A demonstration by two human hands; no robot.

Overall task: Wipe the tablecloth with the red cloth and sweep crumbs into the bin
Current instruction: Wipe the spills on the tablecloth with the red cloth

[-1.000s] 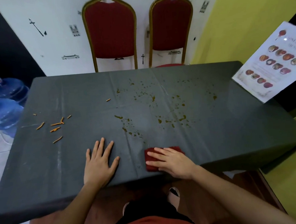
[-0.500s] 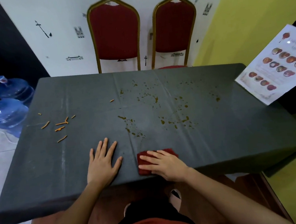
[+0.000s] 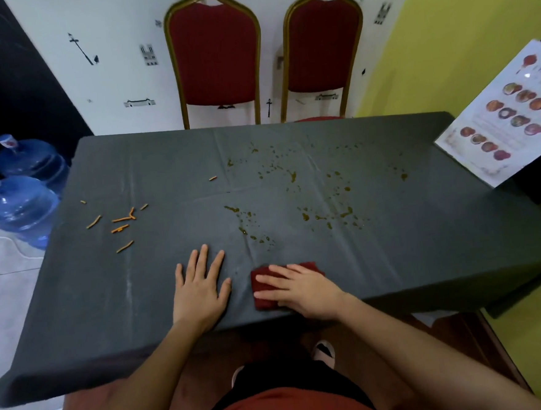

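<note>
Tablecloth: dark grey, covering the whole table, and soiled in two areas.
Water bottles: two large blue ones stand on the floor past the table's left edge.
Crumbs: orange stick-like bits lie scattered near the left edge, untouched and well apart from both hands.
Left hand: lies flat by the near edge, left of centre, fingers spread and straight, holding nothing and seemingly steadying the fabric.
Red cloth: a folded pad at the near edge, just right of the left hand. It has slid a little leftward in the last second, so the gap to the left thumb is narrower.
Right hand: presses on the red cloth with fingers extended across it, not curled round it.
Stains: yellowish-brown spatter runs across the centre toward the far right, looking the same as a second ago.
Menu sheet: a laminated page past the table's right edge.
Meaning: the wiping seems barely begun. The cloth is working only the near edge and has not reached the spatter.
Bin: not in view, so the sweeping step looks not yet started.
</note>
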